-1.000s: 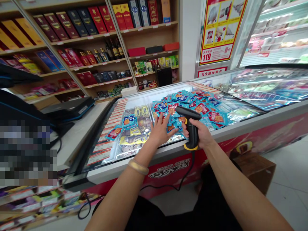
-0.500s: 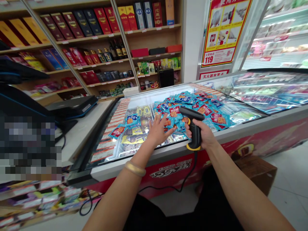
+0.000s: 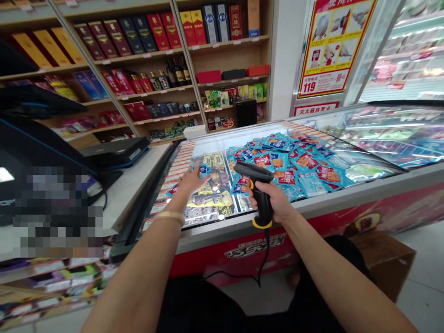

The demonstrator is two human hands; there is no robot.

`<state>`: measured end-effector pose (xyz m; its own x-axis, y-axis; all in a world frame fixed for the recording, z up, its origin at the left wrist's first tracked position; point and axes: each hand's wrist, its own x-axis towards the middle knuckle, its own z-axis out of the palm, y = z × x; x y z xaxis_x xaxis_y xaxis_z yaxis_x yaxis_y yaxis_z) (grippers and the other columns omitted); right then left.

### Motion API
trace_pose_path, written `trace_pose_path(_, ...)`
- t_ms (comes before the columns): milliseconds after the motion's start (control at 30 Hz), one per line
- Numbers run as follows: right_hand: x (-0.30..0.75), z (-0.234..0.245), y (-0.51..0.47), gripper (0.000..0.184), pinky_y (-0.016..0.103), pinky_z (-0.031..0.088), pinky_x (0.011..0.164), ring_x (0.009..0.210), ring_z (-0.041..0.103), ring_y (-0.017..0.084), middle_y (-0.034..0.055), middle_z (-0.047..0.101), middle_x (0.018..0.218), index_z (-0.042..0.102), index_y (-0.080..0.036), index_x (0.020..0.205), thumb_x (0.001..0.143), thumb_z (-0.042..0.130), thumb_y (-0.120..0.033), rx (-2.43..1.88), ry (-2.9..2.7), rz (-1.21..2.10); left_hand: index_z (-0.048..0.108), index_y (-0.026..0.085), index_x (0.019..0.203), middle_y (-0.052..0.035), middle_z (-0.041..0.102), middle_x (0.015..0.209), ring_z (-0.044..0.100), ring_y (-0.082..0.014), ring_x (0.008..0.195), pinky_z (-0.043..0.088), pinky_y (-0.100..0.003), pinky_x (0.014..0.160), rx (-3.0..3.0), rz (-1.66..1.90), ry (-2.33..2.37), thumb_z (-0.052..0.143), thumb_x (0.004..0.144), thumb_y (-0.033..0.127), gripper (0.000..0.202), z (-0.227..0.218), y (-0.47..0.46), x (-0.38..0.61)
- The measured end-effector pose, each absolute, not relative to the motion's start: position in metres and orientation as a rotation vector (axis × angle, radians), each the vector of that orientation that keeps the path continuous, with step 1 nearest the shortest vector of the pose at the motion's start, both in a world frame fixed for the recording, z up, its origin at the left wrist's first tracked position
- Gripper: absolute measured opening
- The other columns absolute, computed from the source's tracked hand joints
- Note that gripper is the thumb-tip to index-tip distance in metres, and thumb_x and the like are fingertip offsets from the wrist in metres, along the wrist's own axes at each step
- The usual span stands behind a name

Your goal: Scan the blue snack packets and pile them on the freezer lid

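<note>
Right hand (image 3: 279, 200) grips the scanner (image 3: 263, 200) – left hand (image 3: 190, 182), spread wide, perhaps touches small packets (image 3: 204, 169)

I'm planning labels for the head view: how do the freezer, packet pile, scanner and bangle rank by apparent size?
1. Freezer, by far the largest
2. Packet pile
3. Scanner, clearly smaller than the pile
4. Bangle, a thin band

the scene is brightly lit, with white glints thrown back by the glass freezer top (image 3: 221, 216). the lit shelves (image 3: 404, 69) at right are washed out and blurred. part of the left side is pixelated, and shapes are stretched toward the edges.
</note>
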<state>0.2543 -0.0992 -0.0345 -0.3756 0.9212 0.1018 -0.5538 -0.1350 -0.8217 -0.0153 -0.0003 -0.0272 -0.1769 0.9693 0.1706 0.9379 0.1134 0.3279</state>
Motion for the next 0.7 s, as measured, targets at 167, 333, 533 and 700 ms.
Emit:
trace_pose_path(167, 0.245, -0.04, -0.107, 0.029, 0.023, 0.042, 0.044, 0.049, 0.05, 0.009, -0.0003, 0.057, 0.07, 0.06, -0.017, 0.083, 0.072, 0.074, -0.041, -0.524, -1.029, 1.783, 0.052, 0.032, 0.141, -0.0132, 0.047, 0.152, 0.043, -0.0402, 0.139, 0.029, -0.065, 0.111, 2.09, 0.412, 2.164, 0.057, 0.084, 0.057, 0.062, -0.029, -0.009, -0.015)
trace_pose_path(333, 0.245, -0.042, -0.109, 0.029, 0.022, 0.043, 0.044, 0.048, 0.051, 0.008, -0.0004, 0.058, 0.07, 0.061, -0.017, 0.084, 0.072, 0.075, -0.039, -0.537, -1.044, 1.777, 0.055, 0.033, 0.138, -0.0091, 0.051, 0.15, 0.049, -0.0363, 0.135, 0.031, -0.06, 0.114, 2.204, 0.437, 1.912, 0.062, 0.083, 0.044, 0.057, -0.03, -0.041, -0.017)
trace_pose_path(533, 0.245, -0.043, -0.106, 0.034, 0.021, 0.043, 0.043, 0.047, 0.052, 0.008, -0.001, 0.059, 0.068, 0.061, -0.016, 0.082, 0.069, 0.079, -0.041, -0.567, -1.034, 1.791, 0.062, 0.02, 0.133, -0.0132, 0.065, 0.133, 0.058, -0.0327, 0.126, 0.038, -0.051, 0.112, 2.098, 0.763, 1.881, 0.05, 0.09, 0.03, 0.045, -0.037, -0.067, -0.015)
trace_pose_path(700, 0.244, -0.043, -0.103, 0.034, 0.021, 0.044, 0.043, 0.048, 0.052, 0.008, -0.0007, 0.058, 0.066, 0.061, -0.016, 0.08, 0.07, 0.078, -0.043, -0.578, -1.065, 1.788, 0.07, 0.021, 0.112, -0.0103, 0.074, 0.114, 0.064, -0.0305, 0.116, 0.047, -0.044, 0.104, 1.586, 1.565, 1.777, 0.061, 0.087, 0.036, 0.03, -0.036, -0.071, -0.002)
